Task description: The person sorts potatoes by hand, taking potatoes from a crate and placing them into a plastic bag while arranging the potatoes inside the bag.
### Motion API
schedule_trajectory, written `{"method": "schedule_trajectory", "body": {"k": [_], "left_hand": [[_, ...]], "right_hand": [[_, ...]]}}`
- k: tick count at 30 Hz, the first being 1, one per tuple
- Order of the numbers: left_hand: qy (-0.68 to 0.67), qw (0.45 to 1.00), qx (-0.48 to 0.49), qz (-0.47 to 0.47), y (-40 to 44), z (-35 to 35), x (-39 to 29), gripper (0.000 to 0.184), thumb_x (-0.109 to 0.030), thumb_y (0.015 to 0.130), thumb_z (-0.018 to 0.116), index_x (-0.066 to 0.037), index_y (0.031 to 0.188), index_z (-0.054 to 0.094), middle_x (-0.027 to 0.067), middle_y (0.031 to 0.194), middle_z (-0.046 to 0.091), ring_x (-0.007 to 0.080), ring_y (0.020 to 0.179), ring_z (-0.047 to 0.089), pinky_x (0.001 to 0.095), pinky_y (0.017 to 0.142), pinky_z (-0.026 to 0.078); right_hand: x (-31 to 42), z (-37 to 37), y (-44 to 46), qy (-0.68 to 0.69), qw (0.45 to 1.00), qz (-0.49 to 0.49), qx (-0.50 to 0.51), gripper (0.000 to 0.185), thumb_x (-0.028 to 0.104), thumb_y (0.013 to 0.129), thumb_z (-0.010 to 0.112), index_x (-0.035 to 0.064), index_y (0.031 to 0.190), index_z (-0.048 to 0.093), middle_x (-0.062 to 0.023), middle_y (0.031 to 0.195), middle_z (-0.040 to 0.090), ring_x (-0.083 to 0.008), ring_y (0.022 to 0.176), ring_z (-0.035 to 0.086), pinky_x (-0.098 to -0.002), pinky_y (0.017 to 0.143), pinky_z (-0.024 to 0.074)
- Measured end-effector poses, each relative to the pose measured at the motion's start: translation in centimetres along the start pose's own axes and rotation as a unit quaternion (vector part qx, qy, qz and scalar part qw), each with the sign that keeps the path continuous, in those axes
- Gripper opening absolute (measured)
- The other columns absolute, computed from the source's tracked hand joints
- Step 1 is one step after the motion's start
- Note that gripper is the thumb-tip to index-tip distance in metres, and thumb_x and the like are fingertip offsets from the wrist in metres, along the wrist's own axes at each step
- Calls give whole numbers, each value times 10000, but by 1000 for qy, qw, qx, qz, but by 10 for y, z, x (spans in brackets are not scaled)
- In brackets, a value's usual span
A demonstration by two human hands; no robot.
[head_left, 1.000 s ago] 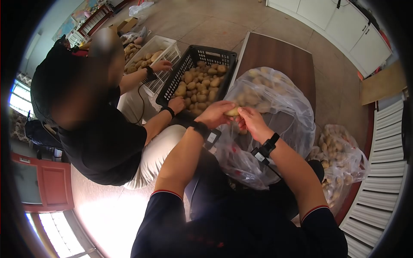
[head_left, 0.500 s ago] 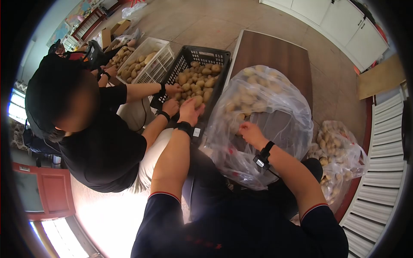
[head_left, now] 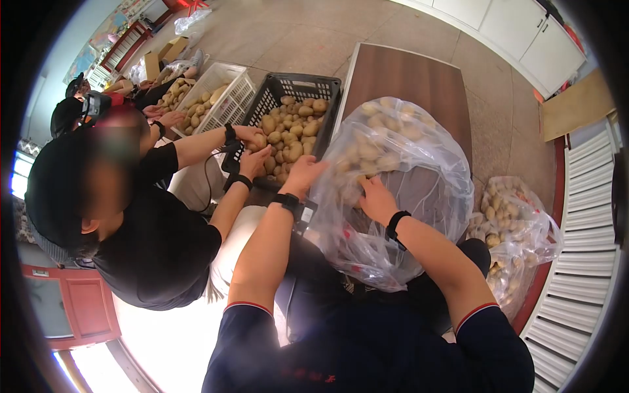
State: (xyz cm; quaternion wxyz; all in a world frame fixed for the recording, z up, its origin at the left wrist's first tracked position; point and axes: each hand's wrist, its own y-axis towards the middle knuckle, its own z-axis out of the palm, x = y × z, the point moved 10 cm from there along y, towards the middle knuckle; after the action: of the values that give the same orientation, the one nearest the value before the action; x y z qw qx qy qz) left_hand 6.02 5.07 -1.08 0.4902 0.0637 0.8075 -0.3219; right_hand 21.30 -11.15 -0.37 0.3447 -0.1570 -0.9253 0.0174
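My left hand (head_left: 305, 175) is stretched out between the black crate and the left side of the clear plastic bag (head_left: 438, 145), fingers extended, with no potato visible in it. At the bag's mouth, my right hand (head_left: 376, 199) has its fingers curled together against the plastic and the potatoes inside. What its fingertips grip, if anything, is hidden. Potatoes (head_left: 368, 152) lie heaped in the far left part of the bag. The black crate (head_left: 316, 81) holds many more potatoes (head_left: 293, 128).
At my left a co-worker (head_left: 144, 242) in black has both hands at the crate, one on a potato. Beyond stand a white crate (head_left: 239, 98) with potatoes and other people. A brown board (head_left: 406, 72) lies under the bag. Bagged potatoes (head_left: 508, 209) sit at right.
My left hand has moved right, away from the potato it had over the crate, towards the bag. My right hand has shifted slightly left and up. The co-worker's hands have moved left.
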Motion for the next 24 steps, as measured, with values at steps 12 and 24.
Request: {"method": "schedule_trajectory", "body": {"k": [12,24], "left_hand": [[293,954,28,48,-1,51,3,898,-483,633,770,86,1268,489,303,1263,533,424,1182,532,422,974,450],[193,975,-94,52,33,-2,25,311,-205,820,522,66,951,599,326,1065,603,465,1062,559,487,906,452]], "right_hand": [[39,-8,66,51,983,-171,-48,495,70,812,546,14,1298,477,-238,1209,548,-413,1119,520,-451,934,434],[60,-2,64,-82,980,-167,-67,289,260,779,648,15,927,688,-208,1171,582,-351,1153,507,-456,952,412]]}}
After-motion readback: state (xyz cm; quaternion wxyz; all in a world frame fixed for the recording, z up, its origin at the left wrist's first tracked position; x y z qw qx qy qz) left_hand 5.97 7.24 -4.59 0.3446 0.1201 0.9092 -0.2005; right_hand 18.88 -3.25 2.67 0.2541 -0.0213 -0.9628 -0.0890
